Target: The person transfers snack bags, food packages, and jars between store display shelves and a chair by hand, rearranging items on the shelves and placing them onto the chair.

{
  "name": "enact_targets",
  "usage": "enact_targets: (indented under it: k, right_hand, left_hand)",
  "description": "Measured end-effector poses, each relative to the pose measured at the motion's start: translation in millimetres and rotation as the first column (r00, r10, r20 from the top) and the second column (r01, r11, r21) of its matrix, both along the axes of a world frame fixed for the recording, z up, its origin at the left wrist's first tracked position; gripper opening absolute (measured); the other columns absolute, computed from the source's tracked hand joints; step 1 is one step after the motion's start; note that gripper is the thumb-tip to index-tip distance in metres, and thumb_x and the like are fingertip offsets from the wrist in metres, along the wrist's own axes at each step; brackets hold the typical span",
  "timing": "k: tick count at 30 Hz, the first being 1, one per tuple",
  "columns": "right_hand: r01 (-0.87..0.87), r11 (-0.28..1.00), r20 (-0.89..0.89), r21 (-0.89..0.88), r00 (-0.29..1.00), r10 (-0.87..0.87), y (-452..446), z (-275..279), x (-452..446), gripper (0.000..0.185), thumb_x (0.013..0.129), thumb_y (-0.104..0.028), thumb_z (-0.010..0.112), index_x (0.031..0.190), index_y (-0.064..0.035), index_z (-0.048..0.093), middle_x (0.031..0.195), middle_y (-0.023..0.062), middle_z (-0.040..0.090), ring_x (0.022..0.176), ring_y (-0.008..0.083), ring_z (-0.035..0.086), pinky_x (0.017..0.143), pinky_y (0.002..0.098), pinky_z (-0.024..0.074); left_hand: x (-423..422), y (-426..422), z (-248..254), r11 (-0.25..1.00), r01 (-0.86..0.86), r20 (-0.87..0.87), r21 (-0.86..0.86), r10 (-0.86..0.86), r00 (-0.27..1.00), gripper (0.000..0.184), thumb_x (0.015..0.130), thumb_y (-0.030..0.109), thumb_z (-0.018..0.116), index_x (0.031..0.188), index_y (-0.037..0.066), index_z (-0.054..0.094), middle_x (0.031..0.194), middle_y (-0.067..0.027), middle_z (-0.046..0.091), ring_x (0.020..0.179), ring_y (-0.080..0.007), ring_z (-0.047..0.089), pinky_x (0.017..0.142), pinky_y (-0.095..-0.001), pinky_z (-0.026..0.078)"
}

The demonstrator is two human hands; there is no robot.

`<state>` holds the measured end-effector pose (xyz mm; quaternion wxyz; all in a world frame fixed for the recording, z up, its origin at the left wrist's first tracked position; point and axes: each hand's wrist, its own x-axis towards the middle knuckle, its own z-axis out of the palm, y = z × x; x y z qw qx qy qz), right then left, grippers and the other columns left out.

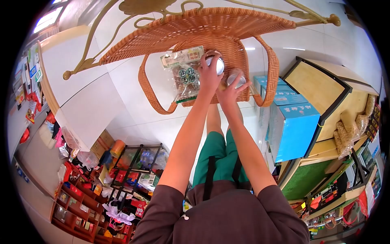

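Note:
My left hand [209, 77] is closed around a shiny silver round object [219, 66], which looks like a lid or tin. Just to its right, my right hand [228, 93] grips a clear, round-mouthed container [236, 75]. Both hands are over the seat of a wicker chair [239, 53]. Beside my left hand, on the left side of the chair, is a clear plastic food bag [187, 79] with dark round labels and a pale printed header. Its contents look brownish, but I cannot make them out.
Blue boxes [298, 112] are stacked right of the chair, in front of a wooden cabinet [321, 87]. The chair's woven armrests [273, 69] curve out on both sides. At the lower left stand a black rack [140, 156] and a red-brown shelf [75, 203] full of goods.

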<state>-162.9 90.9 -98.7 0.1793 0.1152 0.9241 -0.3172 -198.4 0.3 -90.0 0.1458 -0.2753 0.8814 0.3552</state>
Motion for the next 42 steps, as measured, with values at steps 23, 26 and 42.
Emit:
enact_targets:
  k: [23, 26, 42]
  right_hand:
    - [-0.188, 0.947, -0.085, -0.262, 0.982, 0.171, 50.8, -3.1, -16.5, 0.1, 0.053, -0.017, 0.084, 0.136, -0.0163, 0.027, 0.137, 0.0207, 0.004, 0.121, 0.0419, 0.031, 0.097, 0.0407, 0.0364]
    - [-0.191, 0.949, -0.129, -0.25, 0.978, 0.163, 49.9, -8.9, -10.6, 0.106, 0.05, -0.021, 0.086, 0.137, -0.0163, 0.025, 0.138, 0.0221, 0.0, 0.124, 0.0439, 0.026, 0.095, 0.0435, 0.0379]
    - [-0.069, 0.997, -0.23, -0.04, 0.972, 0.058, -2.5, -12.8, -1.1, 0.096, 0.06, -0.025, 0.074, 0.138, -0.0111, 0.021, 0.139, 0.0333, -0.005, 0.127, 0.055, 0.004, 0.099, 0.0587, 0.0212]
  left_hand:
    - [10.1, -1.3, -8.3, 0.998, 0.04, -0.054, 0.051, -0.038, 0.998, 0.075, 0.063, 0.013, 0.073, 0.127, 0.027, 0.036, 0.131, -0.0222, 0.02, 0.118, -0.0463, 0.029, 0.097, -0.05, 0.03]
    - [15.2, 1.9, -14.7, 0.998, 0.061, -0.096, -0.016, -0.062, 0.993, 0.077, 0.061, 0.01, 0.073, 0.127, 0.026, 0.036, 0.131, -0.0222, 0.02, 0.12, -0.0448, 0.028, 0.097, -0.0514, 0.029]
    - [17.8, 0.2, -24.2, 0.994, 0.104, -0.223, 0.021, -0.097, 0.97, 0.079, 0.061, 0.006, 0.072, 0.128, 0.025, 0.035, 0.13, -0.0241, 0.019, 0.118, -0.0464, 0.027, 0.096, -0.0514, 0.029]
